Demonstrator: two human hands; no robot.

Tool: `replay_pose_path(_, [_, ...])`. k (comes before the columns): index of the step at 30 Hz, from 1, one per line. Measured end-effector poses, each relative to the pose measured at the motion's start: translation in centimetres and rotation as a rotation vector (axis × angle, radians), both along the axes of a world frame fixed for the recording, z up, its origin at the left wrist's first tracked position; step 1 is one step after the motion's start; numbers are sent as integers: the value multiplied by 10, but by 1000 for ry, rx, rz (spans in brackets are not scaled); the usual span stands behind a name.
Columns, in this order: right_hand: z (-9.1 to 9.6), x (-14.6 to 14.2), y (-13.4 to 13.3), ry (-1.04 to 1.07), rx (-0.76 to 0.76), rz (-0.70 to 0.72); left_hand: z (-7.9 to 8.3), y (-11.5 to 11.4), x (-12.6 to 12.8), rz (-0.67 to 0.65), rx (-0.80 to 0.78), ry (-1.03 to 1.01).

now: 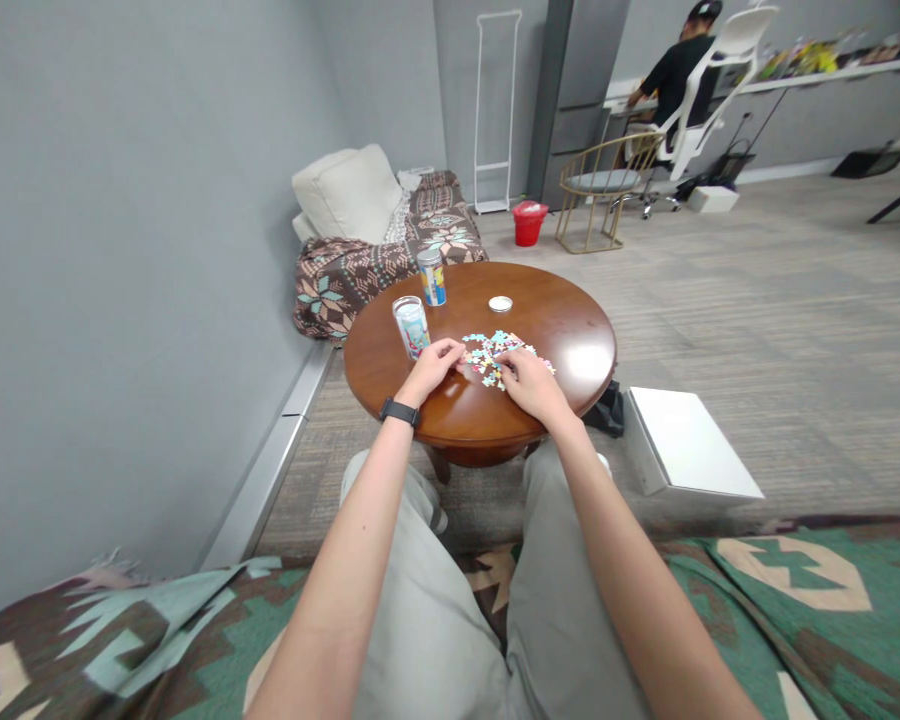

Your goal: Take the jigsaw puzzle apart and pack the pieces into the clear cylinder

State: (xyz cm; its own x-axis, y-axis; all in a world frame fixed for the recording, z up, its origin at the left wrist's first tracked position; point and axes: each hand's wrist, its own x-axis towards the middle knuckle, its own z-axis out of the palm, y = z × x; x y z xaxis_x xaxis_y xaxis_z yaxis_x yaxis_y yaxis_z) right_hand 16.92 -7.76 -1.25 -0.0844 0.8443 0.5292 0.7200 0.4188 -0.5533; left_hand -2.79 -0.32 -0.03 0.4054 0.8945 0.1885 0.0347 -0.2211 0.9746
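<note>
A loose pile of small multicoloured jigsaw puzzle pieces (493, 345) lies on the round brown wooden table (390, 385). My left hand (439, 364) is at the pile's left edge, thumb and fingers drawn together; what they hold, if anything, is too small to make out. Bent over the near right part of the pile, my right hand (531, 384) has its fingertips pinched at a puzzle piece among the others. Just beyond my left hand stands a clear-topped can (412, 330) with a light blue printed label.
A second can (432, 280), blue and yellow, stands farther back, and a round lid (500, 304) lies beyond the pile. A white box (686, 440) sits on the floor to the right. Beyond are a covered sofa (390, 250), a red bin (528, 224) and a seated person (682, 80).
</note>
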Motion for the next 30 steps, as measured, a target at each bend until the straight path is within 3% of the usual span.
replay_pose_path(30, [-2, 1, 1, -7, 3, 8, -1, -2, -4, 59, 3, 26])
